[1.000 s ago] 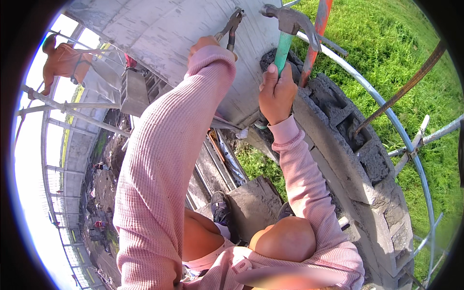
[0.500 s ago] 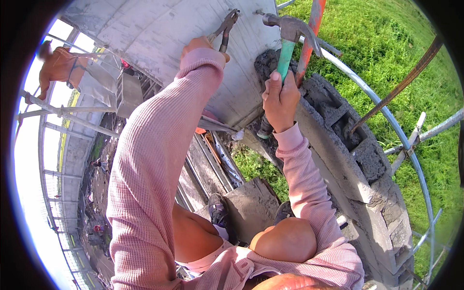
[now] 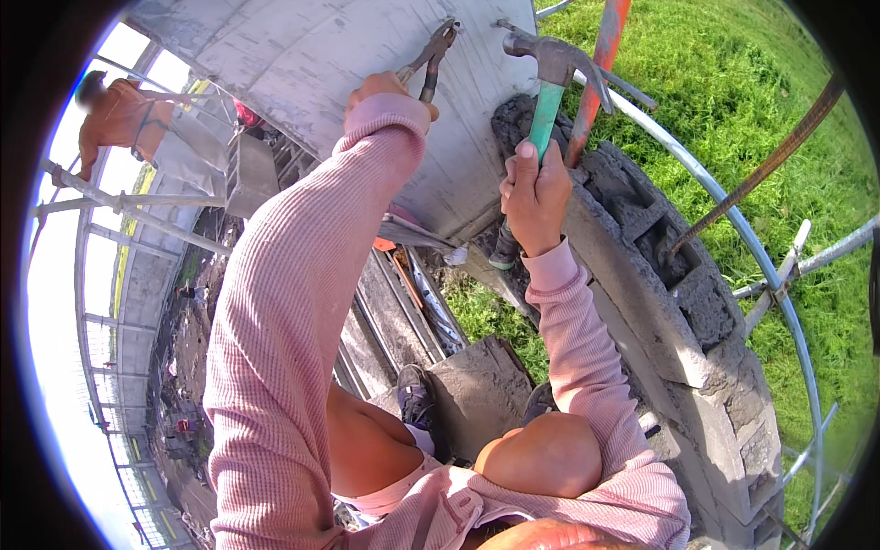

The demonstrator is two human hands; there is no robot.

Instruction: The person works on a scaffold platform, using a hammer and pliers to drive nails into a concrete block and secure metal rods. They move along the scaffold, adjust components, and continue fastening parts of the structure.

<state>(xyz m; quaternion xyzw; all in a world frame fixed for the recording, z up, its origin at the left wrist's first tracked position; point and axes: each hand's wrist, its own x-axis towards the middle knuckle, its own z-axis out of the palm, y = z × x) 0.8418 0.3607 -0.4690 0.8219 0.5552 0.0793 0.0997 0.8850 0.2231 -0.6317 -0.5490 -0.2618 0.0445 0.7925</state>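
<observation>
Grey concrete panel (image 3: pixel 302 73) is filling the top of my view, with the rough block wall (image 3: pixel 642 266) curving away beside it. I am lifting the hammer (image 3: pixel 550 69) higher than it was a second ago, its steel head now cocked above the blocks, so a blow seems to be coming. My right hand (image 3: pixel 534 194) is clenching the green handle. My left hand (image 3: pixel 390 92) is gripping the pliers (image 3: pixel 431 57) against the panel; my sleeve is hiding those fingers, and what the jaws are biting I cannot tell
</observation>
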